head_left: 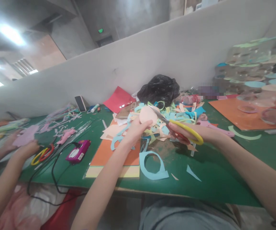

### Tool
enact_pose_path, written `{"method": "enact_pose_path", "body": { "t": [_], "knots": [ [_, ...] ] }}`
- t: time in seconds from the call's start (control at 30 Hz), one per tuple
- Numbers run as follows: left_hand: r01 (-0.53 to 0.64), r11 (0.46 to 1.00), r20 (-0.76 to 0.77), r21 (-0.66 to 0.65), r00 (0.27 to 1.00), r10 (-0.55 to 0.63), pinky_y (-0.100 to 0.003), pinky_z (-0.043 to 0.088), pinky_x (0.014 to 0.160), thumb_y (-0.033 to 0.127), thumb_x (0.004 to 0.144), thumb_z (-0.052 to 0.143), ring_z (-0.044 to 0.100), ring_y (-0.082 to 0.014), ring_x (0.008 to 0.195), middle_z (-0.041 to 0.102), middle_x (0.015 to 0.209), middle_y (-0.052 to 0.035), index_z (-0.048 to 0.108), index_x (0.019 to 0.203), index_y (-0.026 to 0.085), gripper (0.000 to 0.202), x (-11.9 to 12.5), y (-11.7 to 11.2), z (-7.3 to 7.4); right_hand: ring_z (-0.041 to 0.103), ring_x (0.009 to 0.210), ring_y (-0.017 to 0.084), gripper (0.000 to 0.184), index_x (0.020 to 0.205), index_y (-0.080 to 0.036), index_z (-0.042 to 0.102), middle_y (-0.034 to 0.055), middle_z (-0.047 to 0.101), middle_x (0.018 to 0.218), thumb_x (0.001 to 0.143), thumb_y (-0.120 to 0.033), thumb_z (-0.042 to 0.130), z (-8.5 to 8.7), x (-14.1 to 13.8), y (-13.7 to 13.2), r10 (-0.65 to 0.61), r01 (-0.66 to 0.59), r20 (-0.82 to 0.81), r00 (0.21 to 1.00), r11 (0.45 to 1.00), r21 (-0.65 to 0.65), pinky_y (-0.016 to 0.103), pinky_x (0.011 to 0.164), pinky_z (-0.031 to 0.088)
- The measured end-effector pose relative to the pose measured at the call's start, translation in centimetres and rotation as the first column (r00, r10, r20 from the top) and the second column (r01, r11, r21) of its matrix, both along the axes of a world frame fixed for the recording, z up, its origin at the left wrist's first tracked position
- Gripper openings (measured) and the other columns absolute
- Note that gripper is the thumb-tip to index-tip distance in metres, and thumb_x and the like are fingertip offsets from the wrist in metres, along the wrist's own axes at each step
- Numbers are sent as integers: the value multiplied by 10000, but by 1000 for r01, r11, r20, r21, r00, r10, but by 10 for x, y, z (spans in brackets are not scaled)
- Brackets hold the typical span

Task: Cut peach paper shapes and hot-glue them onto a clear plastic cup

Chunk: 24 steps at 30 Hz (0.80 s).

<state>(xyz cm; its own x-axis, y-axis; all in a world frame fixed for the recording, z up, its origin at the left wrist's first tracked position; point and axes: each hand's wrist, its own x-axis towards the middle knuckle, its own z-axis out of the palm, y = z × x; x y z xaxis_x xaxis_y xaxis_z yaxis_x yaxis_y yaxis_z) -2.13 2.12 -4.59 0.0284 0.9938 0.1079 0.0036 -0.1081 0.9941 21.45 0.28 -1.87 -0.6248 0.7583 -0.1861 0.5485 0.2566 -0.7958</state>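
Peach paper disc point(147, 114) sits in left fingers point(148, 124), scissors point(161, 117) at its edge.

A green table point(214, 185), its top dusted brown near the middle, carries a heap of paper scraps point(173, 111). Just left of the heap, an orange sheet point(118, 155) overlaps a yellow sheet point(128, 171). A blue cut-out point(152, 174) with a round hole and a blue sliver point(192, 172) lie near the front edge. Farther left sits a purple box point(78, 152); a phone point(80, 103) leans on the wall point(92, 73). At right lie a pale green strip point(245, 136) and another orange sheet point(226, 111).
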Motion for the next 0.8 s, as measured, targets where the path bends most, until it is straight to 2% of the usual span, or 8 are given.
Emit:
{"method": "enact_pose_path", "body": {
  "t": [0.13, 0.33, 0.5, 0.67, 0.8],
  "knots": [
    [-31, 999, 24, 11, 999, 31, -243, 455, 659, 263, 663, 760, 577, -130, 733, 672, 871, -49, 652, 996, 154, 367, 0, 2, 1, 462, 458, 138, 538, 713, -216, 471, -19, 472, 483, 941, -650, 249, -6, 0, 7, -29, 28, 43, 999, 1000, 1, 285, 520, 404],
    [-28, 999, 77, 45, 997, 25, -224, 454, 632, 257, 696, 724, 555, -96, 704, 640, 936, -28, 589, 1094, 180, 427, 6, 0, 8, 457, 397, 121, 580, 685, -220, 434, -36, 466, 459, 901, -731, 262, -9, -3, 7, -47, 46, -64, 997, 999, -27, 274, 474, 383],
    [21, 1000, 163, -23, 986, -17, -297, 536, 683, 289, 722, 738, 633, -118, 667, 633, 948, -24, 507, 1205, 210, 541, 14, -11, 14, 456, 385, 123, 632, 682, -222, 435, -30, 469, 424, 879, -781, 215, -7, -8, 3, -73, 71, -63, 995, 997, -34, 286, 494, 401],
    [43, 998, 290, -37, 957, -30, -329, 553, 762, 253, 701, 766, 660, -127, 690, 648, 884, -13, 512, 1168, 205, 534, 20, -14, 14, 449, 389, 123, 618, 691, -221, 434, -31, 474, 432, 885, -765, 213, -2, -9, 0, -89, 88, -33, 995, 995, -43, 298, 508, 405],
    [35, 999, 296, -13, 955, -30, -258, 518, 679, 235, 680, 770, 622, -97, 643, 640, 832, 0, 552, 1092, 181, 469, 17, -10, 12, 451, 437, 136, 607, 752, -215, 524, -28, 477, 441, 925, -699, 201, -5, -2, 2, -11, 11, 2, 1000, 1000, -7, 315, 574, 430]
  ]
}}
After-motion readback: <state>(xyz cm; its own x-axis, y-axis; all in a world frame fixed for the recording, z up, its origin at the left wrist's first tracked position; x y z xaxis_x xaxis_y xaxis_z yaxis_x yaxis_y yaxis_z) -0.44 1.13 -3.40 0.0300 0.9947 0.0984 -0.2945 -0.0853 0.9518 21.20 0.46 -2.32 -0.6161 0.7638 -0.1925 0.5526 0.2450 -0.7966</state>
